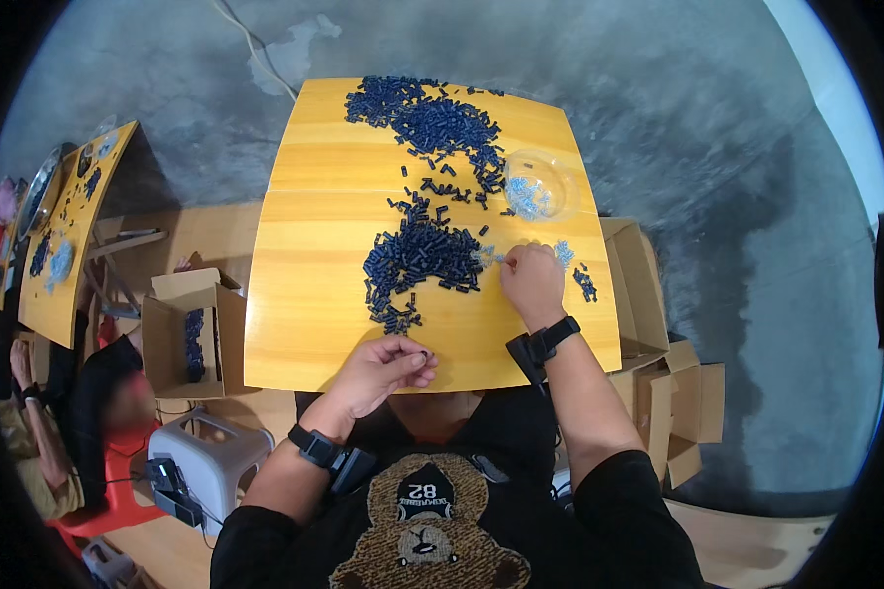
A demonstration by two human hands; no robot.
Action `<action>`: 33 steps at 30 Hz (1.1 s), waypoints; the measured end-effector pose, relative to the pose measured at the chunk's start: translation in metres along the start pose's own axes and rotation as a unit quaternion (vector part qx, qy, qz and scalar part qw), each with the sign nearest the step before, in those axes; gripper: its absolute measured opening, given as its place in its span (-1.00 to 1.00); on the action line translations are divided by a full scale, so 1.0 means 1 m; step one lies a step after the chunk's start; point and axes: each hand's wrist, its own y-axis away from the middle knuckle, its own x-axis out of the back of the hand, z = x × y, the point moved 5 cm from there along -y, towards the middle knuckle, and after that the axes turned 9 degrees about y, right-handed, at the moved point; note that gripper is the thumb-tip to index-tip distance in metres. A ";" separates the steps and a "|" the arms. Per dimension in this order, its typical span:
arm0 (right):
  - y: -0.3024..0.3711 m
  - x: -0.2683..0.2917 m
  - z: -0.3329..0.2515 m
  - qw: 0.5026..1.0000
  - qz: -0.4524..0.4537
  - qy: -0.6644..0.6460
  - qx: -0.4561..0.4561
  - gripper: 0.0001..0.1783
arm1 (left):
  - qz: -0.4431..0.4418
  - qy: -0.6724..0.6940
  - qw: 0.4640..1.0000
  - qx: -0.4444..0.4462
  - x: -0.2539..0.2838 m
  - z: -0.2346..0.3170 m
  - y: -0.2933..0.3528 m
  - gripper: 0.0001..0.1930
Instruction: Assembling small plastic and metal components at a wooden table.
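From my end, I have the left hand (383,375) by the near edge of the counter (309,245), its fingers closed in a pinch on what looks like a small dark piece (425,354). I have the right hand (533,282) further in, its fingers bunched beside a few clear bits (487,256) at the right edge of the near dark pile (417,260); I cannot tell whether they grip one.

To do this well, I judge, I should keep the left pinch light and near the tips, so the piece can roll without slipping. With the right, I want to come down from above on a single bit, clear of the dark pile, as a dragged knuckle could mix the two kinds. The small clear heap (564,253) and the little dark group (584,283) lie just right of that hand, so I should keep its wrist lifted. The clear bowl (563,175) stands beyond; its rim deserves the same care.
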 end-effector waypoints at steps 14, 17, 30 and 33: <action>0.015 0.029 0.010 0.993 0.082 -0.083 0.012 -0.96 | 0.010 0.000 1.000 0.002 -0.001 0.000 0.001 -0.87; 0.036 0.022 0.026 0.984 0.040 -0.172 -0.030 -0.94 | -0.003 0.001 1.000 0.001 -0.003 -0.002 0.001 -0.88; 0.041 -0.001 0.046 0.965 0.000 -0.257 -0.048 -0.91 | 0.023 -0.011 0.999 -0.043 -0.007 0.003 0.000 -0.88; 0.042 0.001 0.054 0.967 -0.017 -0.254 -0.028 -0.91 | 0.010 -0.008 0.998 -0.054 -0.006 0.002 -0.002 -0.88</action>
